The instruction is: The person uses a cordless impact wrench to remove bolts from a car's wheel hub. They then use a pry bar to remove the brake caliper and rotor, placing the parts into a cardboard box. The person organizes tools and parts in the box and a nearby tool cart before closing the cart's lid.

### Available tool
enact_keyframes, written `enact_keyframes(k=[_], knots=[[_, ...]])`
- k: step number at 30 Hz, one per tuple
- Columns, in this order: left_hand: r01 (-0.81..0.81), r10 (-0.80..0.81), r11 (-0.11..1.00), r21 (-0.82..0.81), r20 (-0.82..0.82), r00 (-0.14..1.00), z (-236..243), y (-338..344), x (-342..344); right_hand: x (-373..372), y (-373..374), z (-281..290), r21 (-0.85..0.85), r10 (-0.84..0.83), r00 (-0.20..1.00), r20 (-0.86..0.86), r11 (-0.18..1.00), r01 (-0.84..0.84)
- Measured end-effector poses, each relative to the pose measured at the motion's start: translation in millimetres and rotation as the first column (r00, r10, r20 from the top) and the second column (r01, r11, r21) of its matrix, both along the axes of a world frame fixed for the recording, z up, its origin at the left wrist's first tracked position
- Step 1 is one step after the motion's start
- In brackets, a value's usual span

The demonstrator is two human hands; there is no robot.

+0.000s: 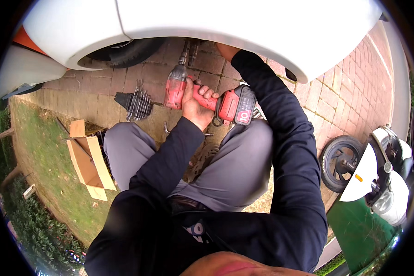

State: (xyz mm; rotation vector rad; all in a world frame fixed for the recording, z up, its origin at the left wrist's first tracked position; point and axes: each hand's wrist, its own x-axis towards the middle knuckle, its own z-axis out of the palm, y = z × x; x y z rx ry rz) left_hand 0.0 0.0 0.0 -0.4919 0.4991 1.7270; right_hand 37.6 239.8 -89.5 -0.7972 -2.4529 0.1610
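My left hand (197,103) is wrapped round the grip of a red cordless impact wrench (174,89). Its red and black battery (238,106) points right, close to my right sleeve. A long metal socket (184,54) on the wrench's nose reaches forward under the edge of a white vehicle body (207,18). Beside it lies a darker metal part, too shadowed to name. My right hand (226,51) reaches beneath the same edge; only its back and wrist show, and the bodywork hides the fingers.
A wrench set (139,105) in a black holder lies on the paving left of the impact wrench. A bent metal tool (167,127) is near my knees. An open cardboard box (89,161) sits on grass at left. A tyre (133,53) shows under the bodywork; a white scooter (363,172) stands right.
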Motion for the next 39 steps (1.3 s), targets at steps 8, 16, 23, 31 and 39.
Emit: enact_keyframes(k=[8, 16, 23, 31, 39], knots=[[0.098, -0.098, 0.995, -0.004, 0.033, 0.995, -9.3, -12.1, -15.9, 34.7, -5.5, 29.3, 0.072, -0.064, 0.997, -0.041, 0.995, 0.067], [0.125, -0.131, 0.991, -0.05, -0.148, 0.98, -19.3, -13.3, 0.4, 95.0, -28.0, -4.1, -0.891, -0.255, 0.952, 0.168, 0.374, 0.257], [0.139, -0.171, 0.983, -0.123, -0.306, 0.937, -2.1, -7.4, -2.1, 40.8, -21.8, -40.2, -0.858, -0.063, 0.993, -0.095, 0.51, -0.05], [0.14, -0.17, 0.984, -0.113, -0.323, 0.931, 14.1, -38.6, -11.4, 40.0, 20.3, -45.0, -0.934, -0.063, 0.97, -0.235, 0.292, -0.207], [0.318, -0.413, 0.908, -0.273, -0.453, 0.79, -17.1, -74.6, -29.1, -12.7, 21.1, -80.6, -0.649, -0.038, 0.995, -0.093, 0.76, -0.031]])
